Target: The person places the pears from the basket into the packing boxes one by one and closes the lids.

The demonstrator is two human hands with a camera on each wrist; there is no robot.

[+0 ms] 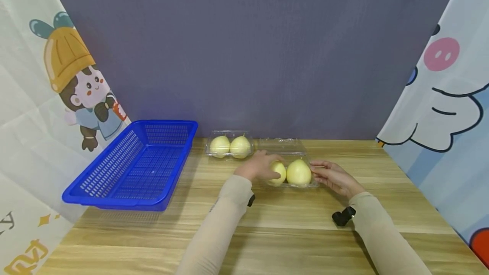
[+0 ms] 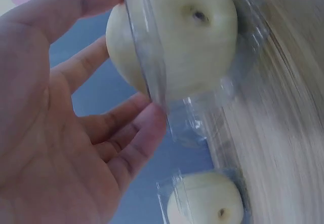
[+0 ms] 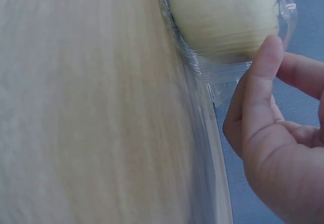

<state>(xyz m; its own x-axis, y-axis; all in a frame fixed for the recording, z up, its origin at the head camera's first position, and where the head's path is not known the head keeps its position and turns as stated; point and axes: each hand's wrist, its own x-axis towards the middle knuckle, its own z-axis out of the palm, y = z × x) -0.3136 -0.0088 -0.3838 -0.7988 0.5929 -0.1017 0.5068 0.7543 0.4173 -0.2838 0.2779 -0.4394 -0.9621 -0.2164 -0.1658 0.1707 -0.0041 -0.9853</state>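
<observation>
A clear plastic fruit box (image 1: 299,186) stands open on the table, with two pale yellow pears in it. One is the right pear (image 1: 299,172); the left pear (image 1: 278,172) is partly covered by my left hand (image 1: 261,166). At the box's left end, that hand holds the rim, its thumb and fingers spread around the pear's side. My right hand (image 1: 336,178) pinches the right edge of the box between thumb and fingers, beside the right pear (image 3: 223,19). Behind, the transparent lid (image 1: 280,144) lies folded back.
Another clear box (image 1: 229,132) holding two pears sits at the back, left of the open one. Further left is a blue plastic basket (image 1: 179,173). A grey wall (image 1: 244,54) rises behind the wooden table (image 1: 298,232), with printed curtains on both sides.
</observation>
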